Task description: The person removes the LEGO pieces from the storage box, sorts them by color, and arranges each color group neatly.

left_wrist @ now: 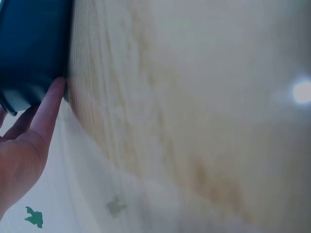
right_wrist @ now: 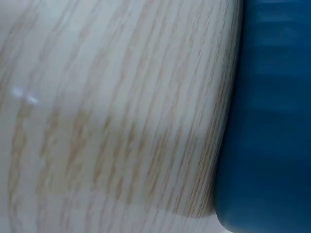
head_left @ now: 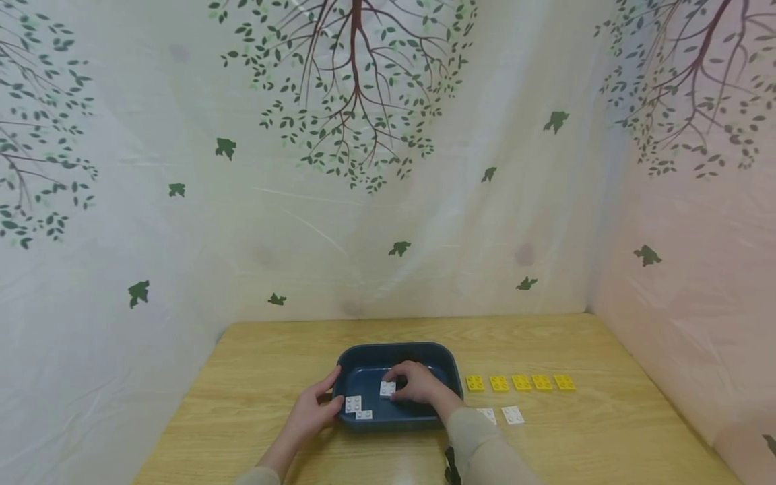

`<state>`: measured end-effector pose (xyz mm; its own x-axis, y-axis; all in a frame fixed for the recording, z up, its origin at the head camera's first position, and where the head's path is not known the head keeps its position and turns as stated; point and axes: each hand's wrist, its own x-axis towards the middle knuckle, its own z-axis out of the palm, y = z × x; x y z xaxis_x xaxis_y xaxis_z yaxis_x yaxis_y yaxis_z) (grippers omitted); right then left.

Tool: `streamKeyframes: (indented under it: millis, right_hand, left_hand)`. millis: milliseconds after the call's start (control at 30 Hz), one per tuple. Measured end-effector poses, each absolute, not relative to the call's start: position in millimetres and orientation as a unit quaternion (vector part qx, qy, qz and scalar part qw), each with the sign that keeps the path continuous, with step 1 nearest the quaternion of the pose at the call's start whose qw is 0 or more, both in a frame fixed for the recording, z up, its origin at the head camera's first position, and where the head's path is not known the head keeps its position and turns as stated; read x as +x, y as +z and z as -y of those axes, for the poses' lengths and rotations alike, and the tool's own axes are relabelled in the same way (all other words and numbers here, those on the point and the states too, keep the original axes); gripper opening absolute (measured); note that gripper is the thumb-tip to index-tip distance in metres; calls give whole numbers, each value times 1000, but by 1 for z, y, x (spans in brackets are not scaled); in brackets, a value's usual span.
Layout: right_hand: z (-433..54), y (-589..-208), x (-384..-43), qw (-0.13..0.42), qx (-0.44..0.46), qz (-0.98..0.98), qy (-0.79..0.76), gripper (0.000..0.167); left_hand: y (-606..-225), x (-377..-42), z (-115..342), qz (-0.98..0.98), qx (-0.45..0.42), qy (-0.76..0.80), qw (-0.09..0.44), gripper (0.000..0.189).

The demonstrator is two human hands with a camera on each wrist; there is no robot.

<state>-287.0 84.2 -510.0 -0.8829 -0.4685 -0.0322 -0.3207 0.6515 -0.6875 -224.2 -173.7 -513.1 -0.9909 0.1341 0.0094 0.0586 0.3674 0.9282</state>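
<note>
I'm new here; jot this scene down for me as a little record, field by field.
Surface: wood-grain table
Container: dark blue tray
Left hand: touching the tray's left end
Right hand: pinching a white brick over the tray
Already in tray: white pieces at the near-left corner; exact count unclear
Yellow bricks: five, in a row right of the tray
White bricks on table: two visible, nearer than the yellow row, one partly hidden by the right sleeve
</note>
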Motion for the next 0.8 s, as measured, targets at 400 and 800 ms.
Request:
streamKeyframes:
  millis: [400, 800]
  right_hand:
    - [-89, -507, -285, 72, -212, -890, -397, 26]
    - [-114, -491, -275, 24, -232, -881, -411, 25]
  left_hand:
    - [-511, -225, 175, -824, 58, 561, 41, 61]
    - [-512, -226, 175, -822, 58, 565, 40, 61]
